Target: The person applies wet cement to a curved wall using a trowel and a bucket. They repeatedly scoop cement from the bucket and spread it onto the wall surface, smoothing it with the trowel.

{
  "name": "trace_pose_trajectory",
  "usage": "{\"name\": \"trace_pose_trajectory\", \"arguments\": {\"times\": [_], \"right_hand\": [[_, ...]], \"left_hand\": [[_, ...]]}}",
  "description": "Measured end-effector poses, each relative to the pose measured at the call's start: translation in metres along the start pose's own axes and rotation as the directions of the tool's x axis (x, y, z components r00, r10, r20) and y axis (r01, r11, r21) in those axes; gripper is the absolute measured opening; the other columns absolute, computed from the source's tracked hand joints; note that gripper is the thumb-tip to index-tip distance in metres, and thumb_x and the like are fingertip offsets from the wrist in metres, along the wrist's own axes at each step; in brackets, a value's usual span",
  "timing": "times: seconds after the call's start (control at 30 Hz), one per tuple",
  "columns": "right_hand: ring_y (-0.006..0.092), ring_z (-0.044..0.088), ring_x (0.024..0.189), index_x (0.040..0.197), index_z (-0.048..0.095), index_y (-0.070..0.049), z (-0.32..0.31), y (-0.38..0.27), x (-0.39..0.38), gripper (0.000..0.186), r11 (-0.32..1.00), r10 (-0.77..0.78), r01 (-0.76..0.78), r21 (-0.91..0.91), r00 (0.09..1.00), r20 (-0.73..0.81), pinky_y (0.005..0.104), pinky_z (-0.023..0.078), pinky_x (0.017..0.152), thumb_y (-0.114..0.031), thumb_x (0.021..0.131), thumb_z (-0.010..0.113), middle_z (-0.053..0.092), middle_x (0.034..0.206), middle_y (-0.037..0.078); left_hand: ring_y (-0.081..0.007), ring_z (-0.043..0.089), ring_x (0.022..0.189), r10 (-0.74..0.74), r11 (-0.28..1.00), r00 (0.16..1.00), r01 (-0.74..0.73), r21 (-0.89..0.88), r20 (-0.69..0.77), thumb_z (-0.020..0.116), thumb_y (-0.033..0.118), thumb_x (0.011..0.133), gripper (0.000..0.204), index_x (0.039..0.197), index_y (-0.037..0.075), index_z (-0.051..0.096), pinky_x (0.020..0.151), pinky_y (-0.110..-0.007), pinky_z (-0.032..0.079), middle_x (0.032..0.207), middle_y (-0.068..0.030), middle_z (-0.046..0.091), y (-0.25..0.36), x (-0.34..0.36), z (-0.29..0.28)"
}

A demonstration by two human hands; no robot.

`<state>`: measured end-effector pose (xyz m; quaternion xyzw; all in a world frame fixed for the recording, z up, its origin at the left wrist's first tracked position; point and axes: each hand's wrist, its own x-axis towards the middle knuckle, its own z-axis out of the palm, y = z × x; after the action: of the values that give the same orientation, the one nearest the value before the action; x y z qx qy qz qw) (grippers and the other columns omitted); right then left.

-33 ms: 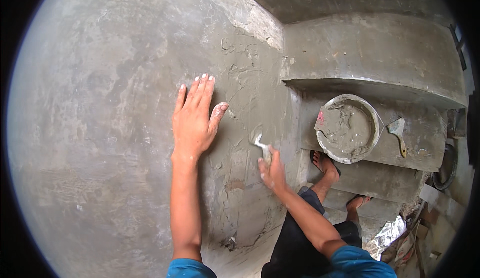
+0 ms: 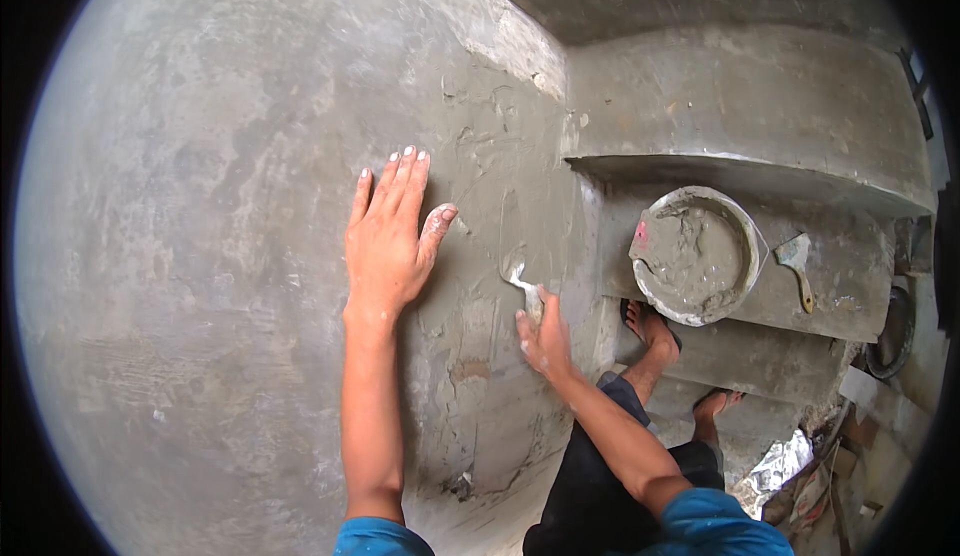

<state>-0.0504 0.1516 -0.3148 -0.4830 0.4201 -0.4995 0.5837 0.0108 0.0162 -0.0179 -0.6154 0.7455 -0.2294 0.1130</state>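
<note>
One left hand [image 2: 386,251] flat on wall [image 2: 200,256], our right hand [image 2: 548,341] apart, clamped on trowel [image 2: 533,302], bucket [image 2: 655,296] at that hand's two o'clock

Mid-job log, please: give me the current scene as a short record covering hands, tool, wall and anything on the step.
Left hand: palm flat against the grey wall
Right hand: gripping the handle of a small trowel
Tool contact: metal end at the mortar patch; exact contact unclear
Patch: damp-looking, ridged, right of the left hand
Bucket: on a step, holding mortar mix
Brush: same step, right of the bucket
</note>
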Motion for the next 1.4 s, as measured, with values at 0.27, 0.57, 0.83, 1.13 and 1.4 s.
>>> {"name": "trace_pose_trajectory", "arguments": {"times": [0.27,0.57,0.83,1.13,1.4], "right_hand": [[0.0457,0.071,0.095,0.14,0.055,0.0,-0.016,-0.008,-0.078,0.052,0.989,0.102,-0.117,0.086,0.982,0.16,0.0501,0.055,0.079,-0.025,0.099,0.074,0.07,0.109,0.03],[0.0292,0.065,0.073,0.127,0.057,0.0,-0.043,0.023,-0.067,0.039,0.979,0.186,-0.196,0.048,0.969,0.166,0.042,0.053,0.071,-0.024,0.101,0.072,0.068,0.086,0.019],[0.0443,0.067,0.067,0.113,0.06,-0.001,-0.003,0.068,-0.079,0.031,0.994,0.1,-0.076,-0.083,0.937,0.335,0.0482,0.051,0.063,-0.03,0.106,0.066,0.065,0.075,0.027],[0.0554,0.066,0.08,0.103,0.056,-0.003,-0.077,0.136,-0.117,0.046,0.849,0.46,-0.327,-0.415,0.843,0.278,0.06,0.05,0.074,-0.048,0.108,0.057,0.067,0.076,0.029],[0.0592,0.062,0.085,0.108,0.056,-0.001,-0.01,0.115,-0.098,0.045,0.942,0.305,-0.248,-0.227,0.913,0.269,0.0602,0.048,0.073,-0.046,0.109,0.055,0.065,0.082,0.032]], "left_hand": [[-0.0369,0.042,0.154,-0.019,0.994,0.999,0.023,-0.102,0.043,0.054,0.039,0.109,0.061,0.16,0.006,0.047,0.13,-0.055,0.023,0.164,-0.0179,0.049,0.014,-0.046,-0.019],[-0.0284,0.031,0.161,-0.134,0.989,0.788,0.071,0.127,0.601,0.061,0.038,0.101,0.073,0.163,0.004,0.042,0.131,-0.052,0.019,0.172,-0.0121,0.038,0.108,-0.267,0.016],[-0.0235,0.029,0.162,-0.209,0.974,0.711,0.094,0.205,0.671,0.063,0.039,0.096,0.082,0.165,0.004,0.038,0.13,-0.048,0.021,0.174,-0.0102,0.035,0.117,-0.365,0.02],[-0.0332,0.026,0.163,-0.23,0.973,0.773,0.202,0.115,0.591,0.061,0.043,0.1,0.085,0.165,-0.003,0.032,0.128,-0.059,0.021,0.175,-0.0189,0.029,0.119,-0.319,0.056],[-0.0315,0.026,0.162,-0.271,0.962,0.859,0.232,0.142,0.434,0.065,0.046,0.098,0.086,0.163,-0.003,0.038,0.13,-0.056,0.018,0.173,-0.018,0.033,0.122,-0.324,0.089]]}}
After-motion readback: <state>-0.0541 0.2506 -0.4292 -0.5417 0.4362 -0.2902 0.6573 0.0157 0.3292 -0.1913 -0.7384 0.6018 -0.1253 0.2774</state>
